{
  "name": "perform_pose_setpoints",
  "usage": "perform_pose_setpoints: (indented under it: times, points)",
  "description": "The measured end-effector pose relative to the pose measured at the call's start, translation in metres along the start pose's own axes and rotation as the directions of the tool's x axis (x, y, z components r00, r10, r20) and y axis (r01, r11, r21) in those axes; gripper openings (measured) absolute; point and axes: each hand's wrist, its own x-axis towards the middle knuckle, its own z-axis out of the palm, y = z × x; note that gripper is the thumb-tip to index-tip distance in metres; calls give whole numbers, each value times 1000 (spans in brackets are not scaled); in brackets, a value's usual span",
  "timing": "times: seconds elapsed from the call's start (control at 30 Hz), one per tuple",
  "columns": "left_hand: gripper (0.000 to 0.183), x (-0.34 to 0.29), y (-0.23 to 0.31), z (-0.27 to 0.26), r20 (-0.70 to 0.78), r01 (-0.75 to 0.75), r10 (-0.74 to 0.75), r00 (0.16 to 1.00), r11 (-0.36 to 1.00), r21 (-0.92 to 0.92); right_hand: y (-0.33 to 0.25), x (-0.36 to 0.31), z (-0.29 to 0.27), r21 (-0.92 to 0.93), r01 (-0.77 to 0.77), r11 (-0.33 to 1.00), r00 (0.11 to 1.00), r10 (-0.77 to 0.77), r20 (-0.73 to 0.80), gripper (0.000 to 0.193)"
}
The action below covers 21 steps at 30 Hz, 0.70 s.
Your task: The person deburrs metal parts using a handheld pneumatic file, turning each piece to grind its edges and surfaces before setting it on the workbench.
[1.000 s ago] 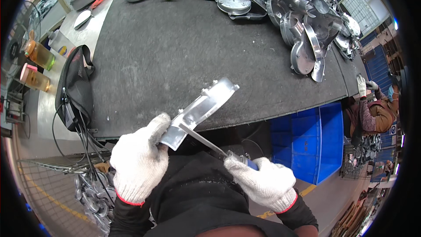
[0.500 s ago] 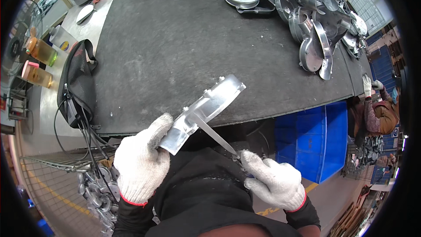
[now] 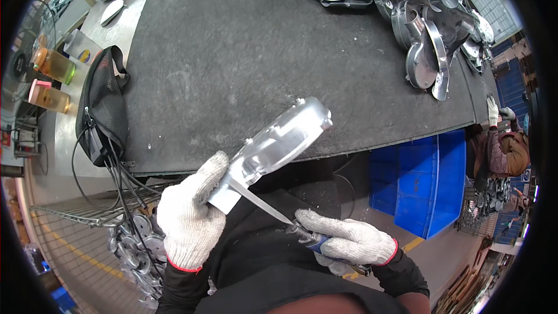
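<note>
My left hand (image 3: pixel 193 215), in a white knit glove, is closed on the narrow end of a shiny metal casting (image 3: pixel 282 139). The casting is held tilted above the front edge of the table, its rounded end pointing up and to the right. My right hand (image 3: pixel 357 239), gloved alike, wraps round the blue handle of a file (image 3: pixel 263 203) with a long flat blade. The blade's tip meets the casting's lower edge near my left thumb. Part of the handle is hidden under my right fingers.
More castings (image 3: pixel 423 64) are heaped at the table's (image 3: pixel 244 52) far right. A blue bin (image 3: pixel 415 186) stands below its front edge. On the left are a black mesh bag (image 3: pixel 104 104), cables, bottles (image 3: pixel 55 67) and a wire basket of parts (image 3: pixel 136 244). Another person (image 3: pixel 511 151) works at far right.
The file has moved down and left along the casting, toward its narrow end. The casting has turned slightly, showing more of its hollow side. More of the blue handle shows now.
</note>
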Motion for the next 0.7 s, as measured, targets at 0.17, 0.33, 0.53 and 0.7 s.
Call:
perform_pose_setpoints:
  times: [0.17,0.33,0.53,0.7]
  points:
    - [32,-5,-9,6,-61,28,-30,998,999,-33,4,7,-3,-74,-19,997,1000,19,-1,67]
    - [34,-5,-18,11,-115,-55,49,992,997,-48,1,3,6,-54,-18,998,1000,18,-11,65]
    - [36,-9,-22,18,-172,-86,81,982,996,-23,11,6,15,-196,240,951,971,-238,31,64]
    - [36,-8,-21,19,-174,-105,103,979,994,-3,19,10,25,-284,334,899,941,-334,52,64]
